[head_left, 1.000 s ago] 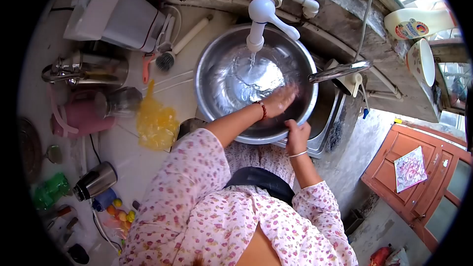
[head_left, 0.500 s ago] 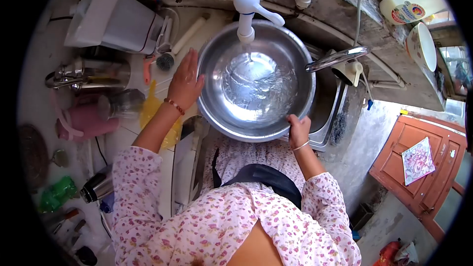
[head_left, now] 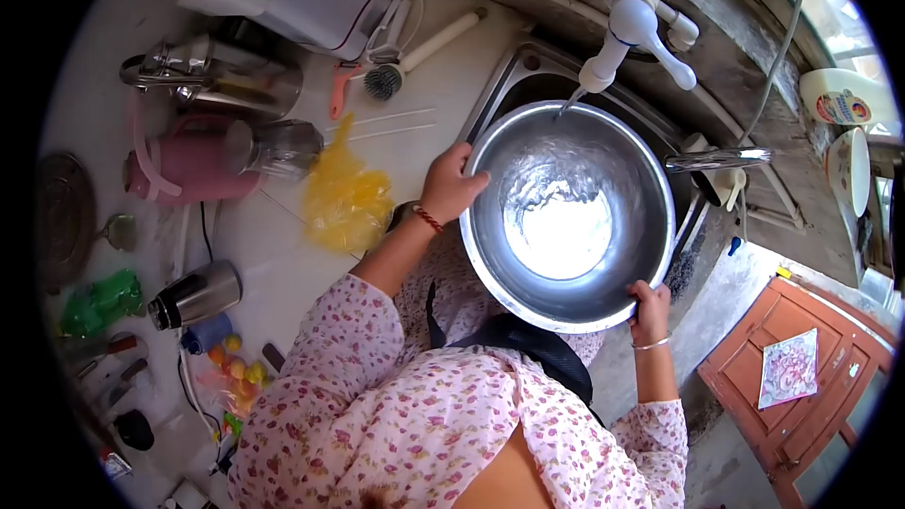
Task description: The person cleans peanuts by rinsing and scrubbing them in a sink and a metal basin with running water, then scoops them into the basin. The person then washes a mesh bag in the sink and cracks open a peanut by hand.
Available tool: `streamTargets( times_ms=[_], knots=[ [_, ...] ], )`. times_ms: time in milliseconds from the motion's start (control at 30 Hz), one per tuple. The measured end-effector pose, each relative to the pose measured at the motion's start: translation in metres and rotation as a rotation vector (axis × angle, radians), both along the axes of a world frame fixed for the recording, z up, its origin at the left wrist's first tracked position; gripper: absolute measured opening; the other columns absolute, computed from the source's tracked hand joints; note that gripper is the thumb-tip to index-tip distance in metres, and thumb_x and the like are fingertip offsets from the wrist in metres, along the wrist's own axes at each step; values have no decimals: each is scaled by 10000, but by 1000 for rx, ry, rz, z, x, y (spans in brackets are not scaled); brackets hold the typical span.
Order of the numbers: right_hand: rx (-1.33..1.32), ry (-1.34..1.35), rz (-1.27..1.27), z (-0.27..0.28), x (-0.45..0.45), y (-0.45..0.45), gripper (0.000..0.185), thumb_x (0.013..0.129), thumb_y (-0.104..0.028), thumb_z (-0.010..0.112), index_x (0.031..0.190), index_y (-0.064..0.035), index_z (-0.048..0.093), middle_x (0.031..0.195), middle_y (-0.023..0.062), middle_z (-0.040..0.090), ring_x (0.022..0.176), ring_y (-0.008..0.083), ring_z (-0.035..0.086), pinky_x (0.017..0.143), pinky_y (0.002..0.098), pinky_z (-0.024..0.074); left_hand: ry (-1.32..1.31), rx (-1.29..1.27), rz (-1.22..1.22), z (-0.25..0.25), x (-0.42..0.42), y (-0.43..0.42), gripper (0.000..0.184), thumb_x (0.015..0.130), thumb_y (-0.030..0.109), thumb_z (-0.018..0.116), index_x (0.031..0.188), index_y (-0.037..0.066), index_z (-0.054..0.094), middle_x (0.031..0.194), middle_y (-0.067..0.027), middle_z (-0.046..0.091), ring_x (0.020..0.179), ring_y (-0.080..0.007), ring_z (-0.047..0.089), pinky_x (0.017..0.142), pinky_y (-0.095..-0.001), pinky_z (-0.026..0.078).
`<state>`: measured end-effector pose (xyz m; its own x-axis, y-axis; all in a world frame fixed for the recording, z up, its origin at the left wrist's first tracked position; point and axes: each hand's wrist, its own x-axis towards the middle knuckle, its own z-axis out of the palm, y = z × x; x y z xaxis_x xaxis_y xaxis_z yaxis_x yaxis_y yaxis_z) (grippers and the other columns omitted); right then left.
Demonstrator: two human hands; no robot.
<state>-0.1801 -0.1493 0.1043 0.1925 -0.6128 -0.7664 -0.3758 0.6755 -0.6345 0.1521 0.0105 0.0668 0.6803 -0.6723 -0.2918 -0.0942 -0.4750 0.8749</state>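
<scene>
Yellow plastic bag (head_left: pixel 349 196) is lying left of the left fingers (head_left: pixel 476 182) on the counter (head_left: pixel 266 259); chrome spout (head_left: pixel 716 159) is jutting beyond the right fingers (head_left: pixel 642 290); white faucet (head_left: pixel 632 21) is running ahead of both. Stainless-steel basin (head_left: pixel 633 217) is sitting between them; both are gripping it.
</scene>
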Motion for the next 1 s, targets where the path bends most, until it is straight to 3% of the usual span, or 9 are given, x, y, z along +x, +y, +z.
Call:
streamTargets(
  times_ms=[67, 200, 367, 533, 600, 633, 700, 767, 1000],
  knots=[
    [66, -71, -42, -29, 9, 6, 34, 710, -33, 555, 679, -24, 545, 571, 42, 536, 349, 120, 433, 250, 236, 249, 237, -196, 92, 14, 10, 3, 156, 770, 26, 623, 897, 15, 533, 797, -44, 594, 718, -99, 566, 640, -239, 452],
    [-84, -222, -107, -64, 38, -3, 32, 706, 13, 562, 712, -17, 556, 657, 15, 553, 587, 123, 523, 538, 260, 408, 1, -193, 113, 2, 30, -13, 169, 766, 48, 628, 888, -11, 528, 766, -73, 605, 690, -108, 577, 629, -250, 453],
    [-324, -7, -49, -21, 25, -24, 154, 724, -71, 598, 617, -60, 489, 484, -22, 427, 339, 74, 355, 306, 244, 230, -125, -117, 100, -43, 8, -33, 220, 770, 107, 646, 906, -17, 526, 807, -83, 612, 719, -121, 587, 650, -265, 460],
    [-71, -7, -87, -2, -4, -29, 67, 702, -32, 552, 641, -27, 523, 520, -2, 477, 355, 96, 415, 306, 246, 273, 472, -314, 69, -7, -14, -34, 199, 777, 94, 644, 918, 7, 534, 775, -52, 605, 690, -91, 577, 630, -231, 455],
    [-2, -45, -221, -7, 2, -18, 33, 695, -38, 559, 675, -15, 547, 545, 27, 521, 355, 109, 448, 275, 240, 268, 470, -336, 101, 23, -12, -45, 212, 773, 101, 648, 910, 8, 517, 676, -20, 560, 530, -76, 518, 448, -217, 398],
    [207, -27, -54, -36, -23, -27, 28, 702, -40, 560, 698, -12, 557, 572, 43, 546, 338, 110, 438, 251, 239, 223, 495, -308, 120, 35, -9, -50, 220, 770, 113, 649, 909, 10, 512, 641, -10, 541, 460, -71, 484, 378, -217, 362],
    [396, -92, -84, -46, -8, -18, 73, 749, -72, 577, 701, -21, 558, 562, 31, 544, 312, 108, 408, 245, 230, 180, 443, -107, 79, 83, -1, -70, 169, 792, 121, 630, 890, 54, 510, 654, -14, 565, 425, -72, 476, 352, -202, 345],
    [540, -200, -20, -53, 3, -7, 114, 776, -82, 594, 690, -21, 553, 550, 36, 535, 306, 91, 376, 246, 229, 183, 332, -50, 110, 104, 1, -89, 170, 789, 176, 636, 816, 72, 504, 539, 28, 473, 319, -49, 343, 270, -209, 207],
    [878, -380, 89, -89, 42, 26, 115, 773, -105, 588, 689, -35, 553, 496, 8, 479, 279, 70, 324, 245, 206, 151, 172, 144, -123, 172, 16, -122, 194, 858, 230, 564, 750, 85, 493, 465, 70, 344, 295, -29, 277, 275, -203, 213]
  ],
)
